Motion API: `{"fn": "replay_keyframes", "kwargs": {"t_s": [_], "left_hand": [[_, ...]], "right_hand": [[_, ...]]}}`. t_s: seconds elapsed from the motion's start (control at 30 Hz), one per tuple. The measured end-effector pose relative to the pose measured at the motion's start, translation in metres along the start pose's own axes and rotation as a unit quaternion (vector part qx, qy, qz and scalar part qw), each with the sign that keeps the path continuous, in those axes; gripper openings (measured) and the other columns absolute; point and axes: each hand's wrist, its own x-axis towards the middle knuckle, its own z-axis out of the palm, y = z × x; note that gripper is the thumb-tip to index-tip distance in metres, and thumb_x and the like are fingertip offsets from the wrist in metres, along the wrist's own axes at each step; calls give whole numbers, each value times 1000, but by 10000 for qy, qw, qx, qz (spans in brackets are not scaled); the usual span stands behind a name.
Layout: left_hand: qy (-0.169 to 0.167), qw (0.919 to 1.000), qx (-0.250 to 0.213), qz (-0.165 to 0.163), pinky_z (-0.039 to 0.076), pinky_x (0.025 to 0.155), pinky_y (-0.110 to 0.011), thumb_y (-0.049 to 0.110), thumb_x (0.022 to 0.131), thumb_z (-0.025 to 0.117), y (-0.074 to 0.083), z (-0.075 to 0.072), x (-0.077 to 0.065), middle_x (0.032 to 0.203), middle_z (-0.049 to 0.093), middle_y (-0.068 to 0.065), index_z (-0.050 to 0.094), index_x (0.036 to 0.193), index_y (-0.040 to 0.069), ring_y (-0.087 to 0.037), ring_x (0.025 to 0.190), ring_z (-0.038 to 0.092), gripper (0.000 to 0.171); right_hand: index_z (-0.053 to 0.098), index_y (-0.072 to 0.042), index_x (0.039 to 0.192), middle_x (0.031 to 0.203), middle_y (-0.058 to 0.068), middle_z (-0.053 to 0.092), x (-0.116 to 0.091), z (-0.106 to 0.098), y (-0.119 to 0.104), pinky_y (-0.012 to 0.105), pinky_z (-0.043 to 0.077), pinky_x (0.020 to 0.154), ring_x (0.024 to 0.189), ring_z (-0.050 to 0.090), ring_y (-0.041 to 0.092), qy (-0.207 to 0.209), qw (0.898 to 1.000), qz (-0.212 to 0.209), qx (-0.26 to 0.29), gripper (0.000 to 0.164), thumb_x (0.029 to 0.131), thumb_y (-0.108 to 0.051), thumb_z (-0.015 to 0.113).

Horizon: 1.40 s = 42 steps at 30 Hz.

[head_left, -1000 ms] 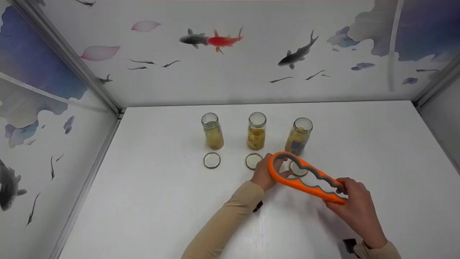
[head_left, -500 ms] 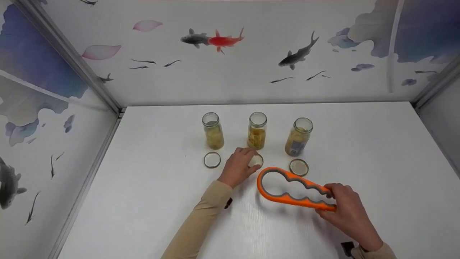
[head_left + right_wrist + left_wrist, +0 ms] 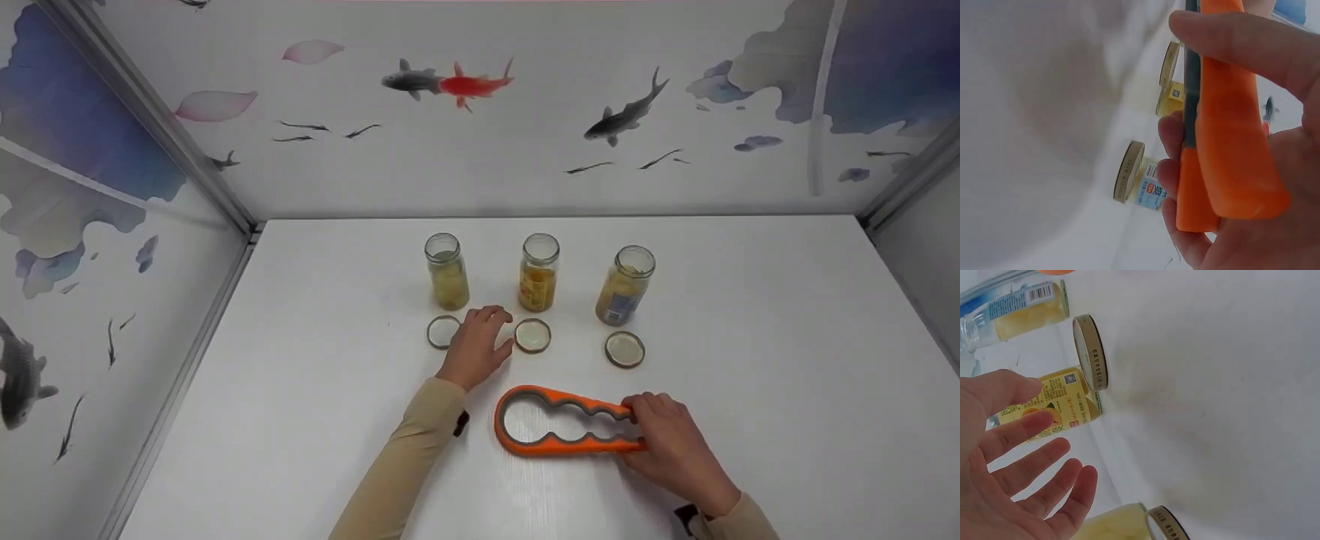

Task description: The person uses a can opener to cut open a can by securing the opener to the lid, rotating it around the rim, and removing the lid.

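Observation:
My right hand [image 3: 675,446] grips the handle ends of an orange jar opener [image 3: 574,450] with a grey scalloped inner edge. In the right wrist view thumb and fingers wrap its two orange handles [image 3: 1235,135]. My left hand [image 3: 476,349] holds nothing; its fingers are spread and slightly bent between the left lid [image 3: 441,331] and the middle lid [image 3: 533,336], hiding part of the left one. A third lid [image 3: 625,349] lies at the right. Behind the lids stand three lidless glass jars: left [image 3: 450,281], middle [image 3: 538,281] and right [image 3: 624,292], holding yellowish contents.
The white table [image 3: 300,420] meets a back wall [image 3: 480,180] printed with fish and a side wall [image 3: 90,315] at the left. In the left wrist view, the middle jar's yellow label [image 3: 1064,405] shows behind the left hand.
My left hand has moved left, away from the right lid and past the middle lid, which it touched half a second ago. My right hand has brought the jar opener left and toward me.

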Motion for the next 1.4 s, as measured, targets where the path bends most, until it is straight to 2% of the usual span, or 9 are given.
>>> {"fn": "replay_keyframes", "kwargs": {"t_s": [0.23,0.57,0.77,0.97,1.2,1.4], "left_hand": [[-103,9999,26,-71,49,85,-43,11,89,69,-1,1,2,119,59,-12,62,112,5,-31,107,55,25],[-342,9993,52,-118,49,86,-43,13,90,68,0,-6,2,118,59,-12,62,115,5,-32,107,55,26],[-518,9984,65,-217,48,86,-45,12,91,67,-2,-8,0,119,59,-14,62,115,4,-32,108,54,26],[-782,9959,-28,-457,47,87,-47,15,92,65,-4,-7,-3,121,59,-13,62,117,6,-33,110,53,27],[-839,9953,-33,-482,47,86,-47,16,92,65,-5,-8,-5,120,59,-13,61,117,6,-33,109,54,27],[-900,9944,-109,-534,46,88,-48,16,92,64,-6,-11,-9,121,58,-14,60,118,5,-34,110,54,28]], "right_hand": [[58,-7,104,86,-2,54,10,11,-5,45,41,82,80,45,17,80,9996,-277,50,51,63,-10,88],[61,-2,106,93,3,55,30,18,-5,45,44,76,84,49,22,202,9965,-781,226,51,64,-8,88],[63,-2,107,98,5,54,40,21,-1,45,45,79,90,51,26,131,9962,-740,439,51,63,-9,88],[64,-3,108,103,6,53,45,22,-1,45,45,82,95,50,27,50,9957,-749,536,50,65,-9,87],[64,-1,111,107,9,54,49,22,-1,47,43,85,97,51,29,-18,9949,-801,609,50,67,-7,86],[59,-1,125,125,14,53,48,19,2,57,37,94,116,47,35,-330,9927,-694,927,62,70,-12,85]]}}
